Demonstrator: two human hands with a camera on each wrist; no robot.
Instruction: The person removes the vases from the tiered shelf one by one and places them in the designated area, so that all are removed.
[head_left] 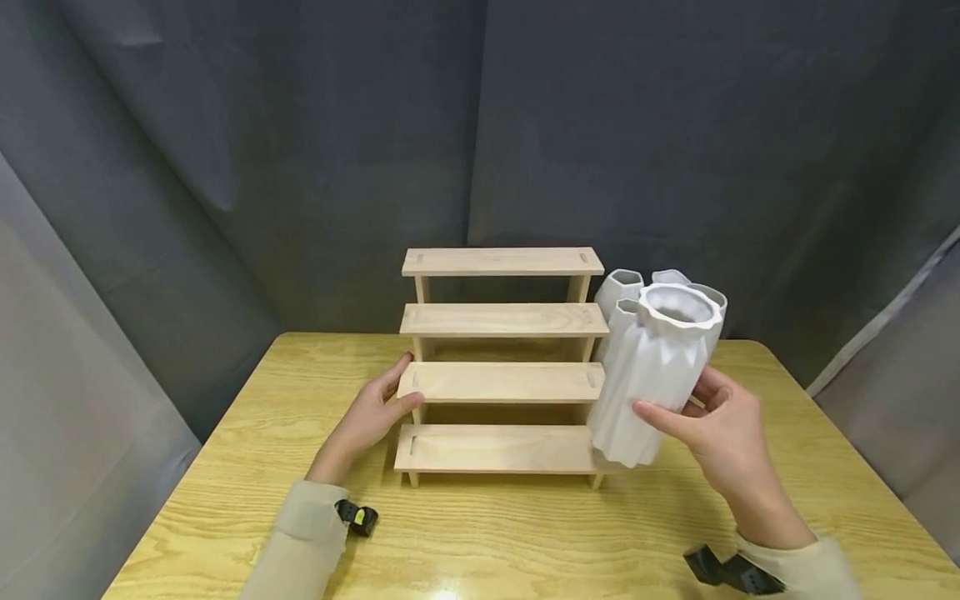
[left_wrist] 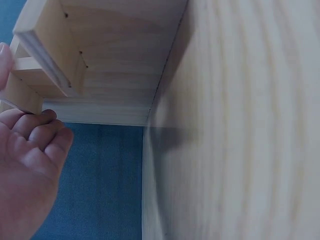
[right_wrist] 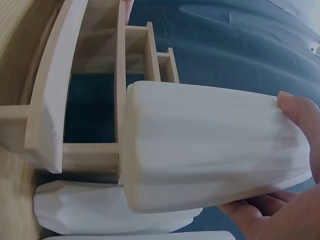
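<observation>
Right hand (head_left: pixel 723 425) grips vase (head_left: pixel 656 375) over shelf (head_left: pixel 498 383) edge; left hand (head_left: pixel 371 412) relaxed.

We see right hand (right_wrist: pixel 287 200) gripping white fluted vase (right_wrist: pixel 210 150): thumb on vase's upper side, fingers curled under it. Grip sits near vase's wide right end. Vase lies across frame, narrower end toward wooden stepped shelf (right_wrist: pixel 95 95); we cannot tell touching or apart. We note second white vase (right_wrist: pixel 100 210) below it, third white edge at frame bottom. Counter (right_wrist: pixel 20 45) at left, dark backdrop (right_wrist: pixel 225 45) behind.
</observation>
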